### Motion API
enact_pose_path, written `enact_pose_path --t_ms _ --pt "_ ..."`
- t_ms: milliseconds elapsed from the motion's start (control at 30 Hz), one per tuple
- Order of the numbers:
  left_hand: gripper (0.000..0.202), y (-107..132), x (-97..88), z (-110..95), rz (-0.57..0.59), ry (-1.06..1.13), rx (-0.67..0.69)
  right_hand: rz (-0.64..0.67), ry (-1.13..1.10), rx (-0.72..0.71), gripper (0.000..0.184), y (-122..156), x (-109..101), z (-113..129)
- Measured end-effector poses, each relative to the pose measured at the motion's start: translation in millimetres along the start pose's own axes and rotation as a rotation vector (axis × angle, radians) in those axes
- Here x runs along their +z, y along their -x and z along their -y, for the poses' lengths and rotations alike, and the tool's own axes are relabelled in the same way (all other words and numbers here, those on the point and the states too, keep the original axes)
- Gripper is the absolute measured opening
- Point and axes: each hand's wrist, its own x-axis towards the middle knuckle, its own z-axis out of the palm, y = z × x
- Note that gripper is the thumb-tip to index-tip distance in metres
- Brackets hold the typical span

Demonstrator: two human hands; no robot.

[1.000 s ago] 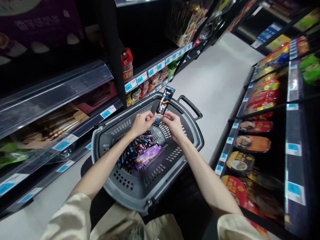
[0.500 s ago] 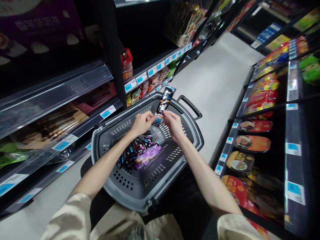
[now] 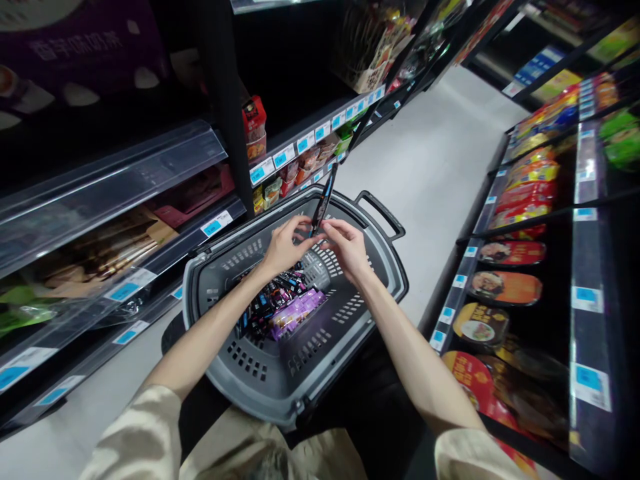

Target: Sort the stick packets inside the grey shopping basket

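Between my two hands, above the far end of the grey shopping basket (image 3: 390, 267), stands a slim black sachet (image 3: 325, 199), seen nearly edge-on. My left hand (image 3: 289, 241) pinches its lower end between thumb and fingers. On the other side my right hand (image 3: 347, 245) has its fingertips curled together at the sachet's edge. Down in the basket lie a pile of small black sachets (image 3: 270, 297) and some purple packets (image 3: 299, 313).
Shelves with price tags (image 3: 283, 157) flank the basket on the left. On the right, a rack holds bagged goods (image 3: 529, 193) and lidded bowls (image 3: 481, 325). Pale aisle floor (image 3: 430, 147) runs ahead, with the basket's handle (image 3: 383, 213) jutting over it.
The black sachet has turned from showing its printed face to nearly edge-on. My left fingers have opened out a little around it. The basket has stayed put.
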Motion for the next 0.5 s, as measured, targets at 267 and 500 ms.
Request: enact_pose_path --t_ms 267,500 --pt "0.052 -4 5.5 33 0.035 0.361 -0.261 -0.055 0.166 -0.043 0.044 -3 -5 -11" --pt "0.056 -6 4.1 32 0.054 0.380 -0.253 -0.041 0.133 -0.037 0.044 -4 -4 -11"
